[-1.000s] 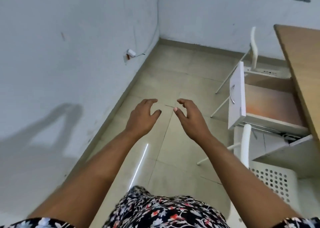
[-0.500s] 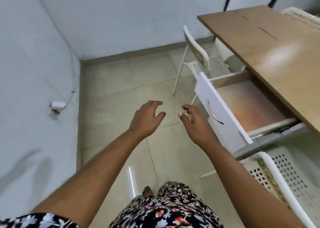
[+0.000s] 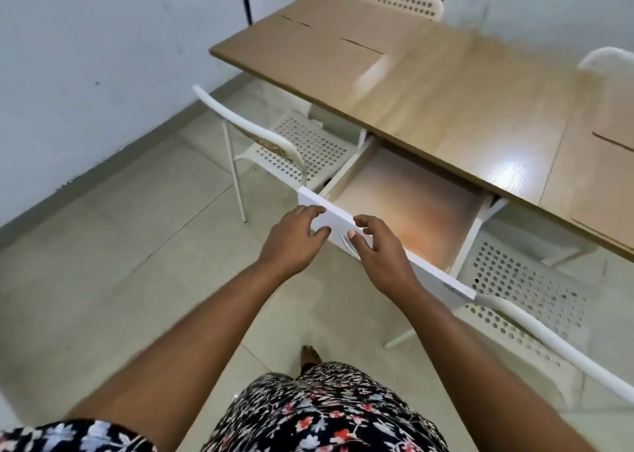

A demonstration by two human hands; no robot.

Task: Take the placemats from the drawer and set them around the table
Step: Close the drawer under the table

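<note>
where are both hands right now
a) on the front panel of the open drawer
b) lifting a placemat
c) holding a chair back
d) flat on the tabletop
a: the left hand and right hand both rest on the white front panel of the pulled-out drawer.

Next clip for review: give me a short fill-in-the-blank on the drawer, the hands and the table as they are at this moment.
1. The drawer under the table is pulled ____.
2. Both the left hand and the right hand rest on the drawer's white ____ panel.
3. The visible inside of the drawer holds ____ placemats.
4. The chairs around the table are coloured ____.

Missing words: open; front; no; white
</note>
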